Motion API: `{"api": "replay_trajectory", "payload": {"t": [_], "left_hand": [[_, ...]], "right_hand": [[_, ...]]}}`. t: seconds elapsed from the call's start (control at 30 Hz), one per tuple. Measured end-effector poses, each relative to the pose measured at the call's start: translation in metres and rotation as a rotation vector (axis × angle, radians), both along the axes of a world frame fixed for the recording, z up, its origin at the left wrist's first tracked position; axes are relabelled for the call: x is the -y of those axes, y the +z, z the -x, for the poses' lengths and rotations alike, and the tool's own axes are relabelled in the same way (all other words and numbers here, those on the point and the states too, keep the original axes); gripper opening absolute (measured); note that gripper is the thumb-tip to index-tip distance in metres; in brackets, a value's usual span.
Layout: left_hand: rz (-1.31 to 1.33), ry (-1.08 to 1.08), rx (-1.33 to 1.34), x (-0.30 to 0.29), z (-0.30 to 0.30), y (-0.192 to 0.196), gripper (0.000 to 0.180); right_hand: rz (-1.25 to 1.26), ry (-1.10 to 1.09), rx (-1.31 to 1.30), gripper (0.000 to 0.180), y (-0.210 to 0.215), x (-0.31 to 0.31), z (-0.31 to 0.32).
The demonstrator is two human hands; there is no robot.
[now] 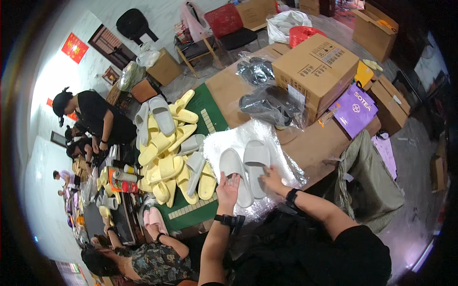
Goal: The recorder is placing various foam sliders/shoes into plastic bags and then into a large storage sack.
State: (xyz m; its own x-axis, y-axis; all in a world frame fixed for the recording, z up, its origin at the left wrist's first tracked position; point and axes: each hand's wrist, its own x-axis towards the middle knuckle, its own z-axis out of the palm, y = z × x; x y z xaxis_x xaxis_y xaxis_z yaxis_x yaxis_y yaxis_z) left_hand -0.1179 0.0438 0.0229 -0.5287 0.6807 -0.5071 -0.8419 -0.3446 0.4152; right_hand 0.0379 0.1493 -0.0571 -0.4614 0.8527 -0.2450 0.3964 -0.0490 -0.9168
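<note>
Two grey slippers lie side by side on a silvery clear plastic sheet (217, 143) in front of me, toes pointing away. My left hand (228, 191) is palm up beside the left grey slipper (232, 161), fingers apart, the fingertips against its edge. At the right grey slipper (256, 155), my right hand (274, 181) has its fingers over the outer side near the heel and seems to grip that edge. A heap of yellow slippers (164, 168), with some grey ones mixed in, lies just left of the sheet.
Black slippers in clear bags (269, 106) lie beyond the sheet, beside a large cardboard box (315, 71). A purple bag (354, 109) and an open woven sack (369, 186) are at the right. Other people work at the left; one nearby person (155, 262) has a hand at pink slippers (154, 220).
</note>
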Motion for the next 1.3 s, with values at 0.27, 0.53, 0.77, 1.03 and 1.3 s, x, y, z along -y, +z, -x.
{"api": "replay_trajectory", "payload": {"t": [0.27, 0.53, 0.77, 1.03, 1.3], "left_hand": [[0.095, -0.528, -0.163, -0.006, -0.007, -0.003, 0.046], [0.128, -1.332, -1.992, 0.06, -0.006, -0.036, 0.022], [-0.164, -1.32, -2.537, 0.088, -0.01, -0.042, 0.028], [-0.159, -1.027, -2.317, 0.087, 0.0, -0.048, 0.045], [0.293, -1.209, -2.554, 0.058, -0.011, -0.048, 0.051]], "right_hand": [[-0.469, -0.17, 0.251, 0.033, 0.029, -0.007, -0.011], [-0.502, 0.06, 0.172, 0.027, 0.017, 0.042, 0.041], [-0.399, 0.236, 0.483, 0.028, 0.023, 0.013, 0.063], [-0.447, -0.364, -0.462, 0.047, 0.071, 0.016, 0.033], [-0.379, 0.114, -0.257, 0.034, 0.164, 0.01, -0.1]]}}
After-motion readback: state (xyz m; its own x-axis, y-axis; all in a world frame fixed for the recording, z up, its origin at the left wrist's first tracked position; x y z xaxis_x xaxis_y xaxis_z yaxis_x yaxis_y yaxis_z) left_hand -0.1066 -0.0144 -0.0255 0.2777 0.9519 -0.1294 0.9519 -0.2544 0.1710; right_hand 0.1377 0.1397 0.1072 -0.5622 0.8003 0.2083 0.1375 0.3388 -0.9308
